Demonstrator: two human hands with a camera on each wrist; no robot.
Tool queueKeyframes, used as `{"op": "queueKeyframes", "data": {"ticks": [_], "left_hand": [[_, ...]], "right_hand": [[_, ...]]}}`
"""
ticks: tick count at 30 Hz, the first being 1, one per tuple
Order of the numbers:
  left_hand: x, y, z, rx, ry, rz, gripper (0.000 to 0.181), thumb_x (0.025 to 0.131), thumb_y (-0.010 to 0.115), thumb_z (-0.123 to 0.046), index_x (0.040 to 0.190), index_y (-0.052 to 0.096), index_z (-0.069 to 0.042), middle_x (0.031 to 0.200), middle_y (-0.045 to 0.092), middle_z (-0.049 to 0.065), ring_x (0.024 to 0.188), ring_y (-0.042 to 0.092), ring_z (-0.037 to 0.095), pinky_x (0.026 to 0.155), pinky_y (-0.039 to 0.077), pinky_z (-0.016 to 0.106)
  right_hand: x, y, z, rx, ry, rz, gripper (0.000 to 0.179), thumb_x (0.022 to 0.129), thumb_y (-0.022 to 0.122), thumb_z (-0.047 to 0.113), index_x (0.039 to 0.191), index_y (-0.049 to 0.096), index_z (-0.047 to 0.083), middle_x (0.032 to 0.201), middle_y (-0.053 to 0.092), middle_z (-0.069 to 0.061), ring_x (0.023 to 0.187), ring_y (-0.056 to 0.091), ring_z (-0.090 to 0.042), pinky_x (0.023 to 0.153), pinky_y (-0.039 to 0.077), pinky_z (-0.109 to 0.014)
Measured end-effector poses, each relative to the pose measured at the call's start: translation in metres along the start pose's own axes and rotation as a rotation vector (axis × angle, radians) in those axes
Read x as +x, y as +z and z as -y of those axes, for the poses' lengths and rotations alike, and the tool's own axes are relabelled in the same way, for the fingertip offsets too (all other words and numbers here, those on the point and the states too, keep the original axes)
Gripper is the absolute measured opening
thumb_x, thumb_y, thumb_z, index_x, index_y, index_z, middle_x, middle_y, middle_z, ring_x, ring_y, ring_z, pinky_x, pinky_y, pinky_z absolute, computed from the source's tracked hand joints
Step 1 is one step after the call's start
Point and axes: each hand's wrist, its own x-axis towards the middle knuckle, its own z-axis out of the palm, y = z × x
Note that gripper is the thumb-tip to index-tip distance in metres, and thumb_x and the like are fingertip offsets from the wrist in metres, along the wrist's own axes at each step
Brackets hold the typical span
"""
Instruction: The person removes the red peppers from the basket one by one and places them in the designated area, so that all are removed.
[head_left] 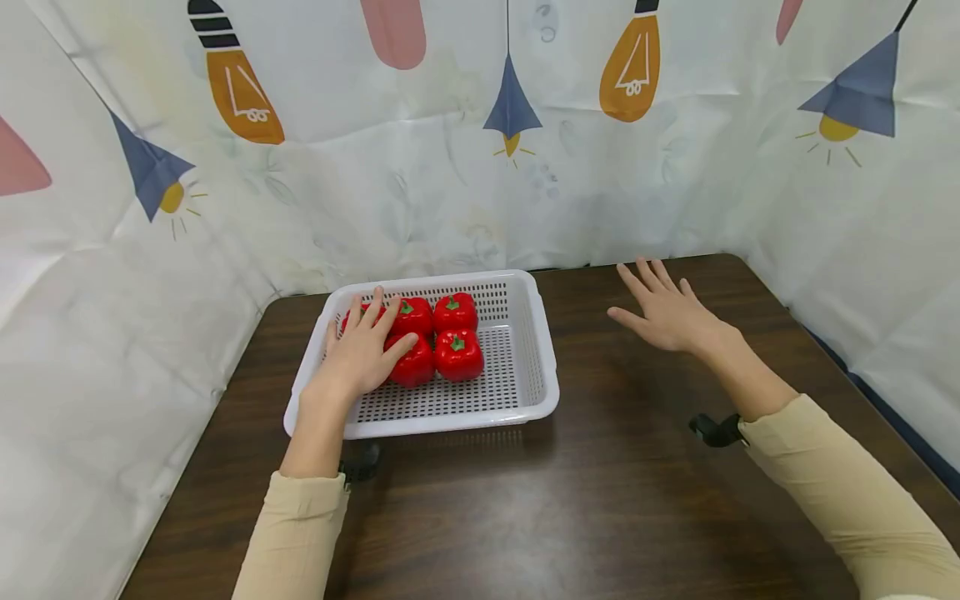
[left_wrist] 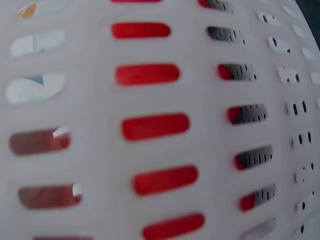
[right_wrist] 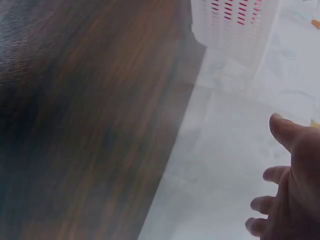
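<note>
Several red bell peppers (head_left: 459, 356) with green stems sit in the left and middle of a white slotted plastic basket (head_left: 536, 404). My left hand (head_left: 358, 350), fingers spread, is over the basket's left end and hides part of the peppers there. In the left wrist view the basket wall (left_wrist: 100, 120) fills the picture, with red showing through its slots. Off to the basket's right, my right hand (head_left: 667, 317) is spread over the table and holds nothing. The right wrist view shows that hand (right_wrist: 295, 180) with its thumb and fingertips apart.
The dark wooden table (head_left: 585, 500) runs under the basket and both arms. A white curtain (head_left: 450, 208) printed with lamps and bulbs hangs behind the table and along both sides. Each wrist wears a dark camera mount (head_left: 716, 430).
</note>
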Motion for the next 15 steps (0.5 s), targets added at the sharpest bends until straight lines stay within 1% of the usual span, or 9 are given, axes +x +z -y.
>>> {"op": "queueKeyframes", "data": {"ticks": [4, 8, 13, 15], "left_hand": [[-0.005, -0.005, 0.001, 0.001, 0.018, -0.028, 0.081, 0.103, 0.049, -0.054, 0.166, 0.016, -0.015, 0.172, -0.001, 0.013, 0.154, -0.006, 0.044, 0.115, -0.001, 0.074], [-0.010, -0.011, 0.004, 0.007, 0.034, -0.042, 0.081, 0.103, 0.048, -0.055, 0.166, 0.017, -0.015, 0.172, -0.001, 0.014, 0.154, -0.005, 0.045, 0.113, 0.001, 0.076], [-0.019, -0.015, 0.011, 0.011, 0.048, -0.043, 0.080, 0.104, 0.048, -0.055, 0.166, 0.020, -0.013, 0.171, -0.001, 0.016, 0.154, -0.003, 0.045, 0.112, 0.003, 0.078], [-0.023, -0.016, 0.015, 0.007, 0.047, -0.048, 0.080, 0.104, 0.049, -0.054, 0.165, 0.020, -0.011, 0.171, -0.001, 0.017, 0.154, -0.002, 0.045, 0.111, 0.004, 0.078]], "right_hand": [[0.006, -0.007, 0.009, -0.015, -0.040, -0.011, 0.084, 0.107, 0.039, 0.058, 0.166, 0.004, 0.010, 0.169, -0.007, -0.024, 0.153, -0.010, -0.043, 0.116, 0.002, -0.072], [0.013, -0.014, 0.018, -0.023, -0.100, -0.039, 0.081, 0.108, 0.044, 0.053, 0.166, 0.011, 0.007, 0.168, 0.001, -0.027, 0.154, -0.001, -0.045, 0.118, 0.012, -0.068], [0.025, -0.014, 0.035, 0.028, -0.152, -0.051, 0.076, 0.106, 0.051, 0.050, 0.164, 0.023, 0.010, 0.168, 0.011, -0.023, 0.155, 0.009, -0.041, 0.116, 0.025, -0.064], [0.030, -0.013, 0.043, 0.047, -0.170, -0.058, 0.073, 0.105, 0.054, 0.048, 0.163, 0.028, 0.011, 0.168, 0.016, -0.021, 0.154, 0.016, -0.040, 0.114, 0.030, -0.064]]}}
